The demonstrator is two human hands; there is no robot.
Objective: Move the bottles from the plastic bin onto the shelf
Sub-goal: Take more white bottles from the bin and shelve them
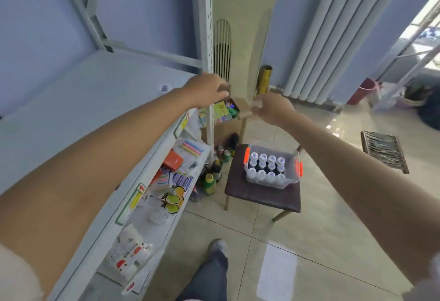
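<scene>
A clear plastic bin (289, 183) with orange latches sits on a dark padded chair (257, 196) on the floor. Several bottles (266, 166) with white caps stand upright inside it. To the left runs a white metal shelf (78, 110) whose top board is bare. Both arms stretch forward above the chair. My left hand (207, 90) hovers by the shelf's upright post, fingers curled, holding nothing. My right hand (273, 108) floats well above the bin, fingers loosely bent, with nothing in it.
Lower shelf boards (176, 174) hold packets, chalk and bags. Cans and bottles (214, 172) crowd the floor beside the post. A tall floor air conditioner (238, 46) and a cardboard box (226, 110) stand behind the chair. A radiator (333, 34) lines the wall; a wooden crate (383, 150) lies right.
</scene>
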